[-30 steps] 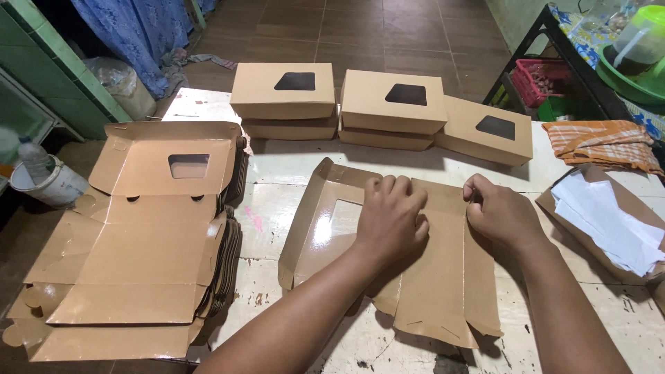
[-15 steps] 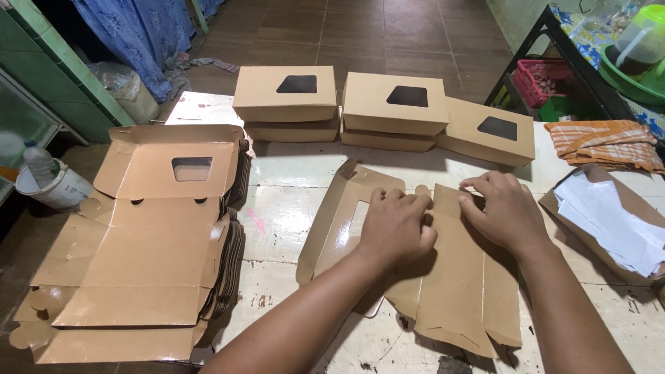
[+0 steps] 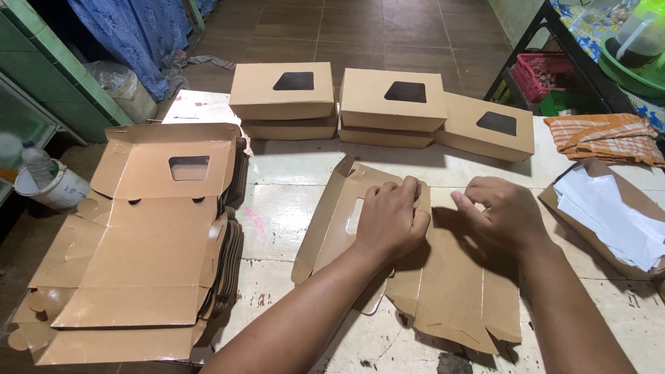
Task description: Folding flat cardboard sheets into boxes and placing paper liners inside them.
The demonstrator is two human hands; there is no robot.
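**Hands pressing a flat box blank**

Head view: the left hand (image 3: pixel 391 221) lies fingers-together on the unfolded cardboard box blank (image 3: pixel 443 291); the right hand (image 3: pixel 502 215), just beside, pinches a flap edge. The blank lies flat on the table (image 3: pixel 291 187) under both palms. It looks light, stiff yet creasable; best held along its fold lines.

Left hand (image 3: pixel 392 220) hides box blank (image 3: pixel 443 291) centre fold

soft even daylight, faint shadows under hands (image 3: pixel 450 218), sharp, edges slightly warped.
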